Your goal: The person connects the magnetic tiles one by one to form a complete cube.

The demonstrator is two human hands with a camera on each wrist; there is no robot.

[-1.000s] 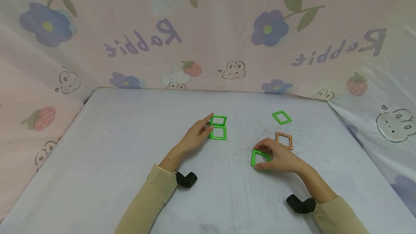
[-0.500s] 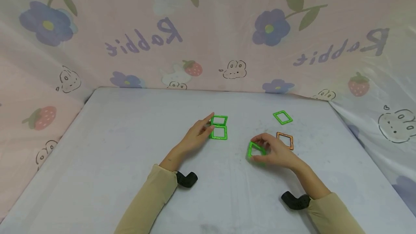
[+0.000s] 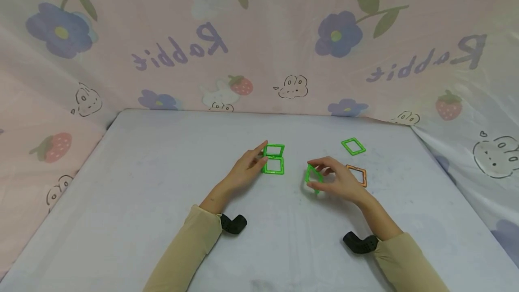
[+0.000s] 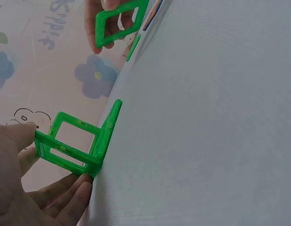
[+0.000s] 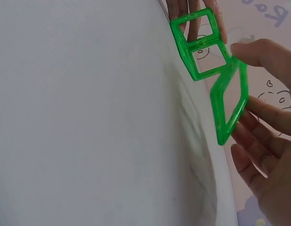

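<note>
My left hand (image 3: 243, 168) holds a small structure of joined green magnetic tiles (image 4: 65, 148), open square frames, thumb at one edge and fingers at another. In the left wrist view one tile lies along the table while others stand up at an angle to it. My right hand (image 3: 338, 184) pinches a single green square magnetic tile (image 5: 217, 115) by its edges between thumb and fingers. That tile is tilted above the table, a short way right of the structure in the head view. In the right wrist view it partly overlaps the structure.
Behind my right hand lies an orange square tile (image 3: 365, 178), partly covered by the hand. Farther back is another green tile (image 3: 347, 148), turned like a diamond. The white table (image 3: 134, 184) meets a patterned curtain (image 3: 259, 57) at the back and sides.
My right hand has carried its green tile leftward and away from me, lifting and tilting it more upright toward the joined tiles. My left hand stays in place.
</note>
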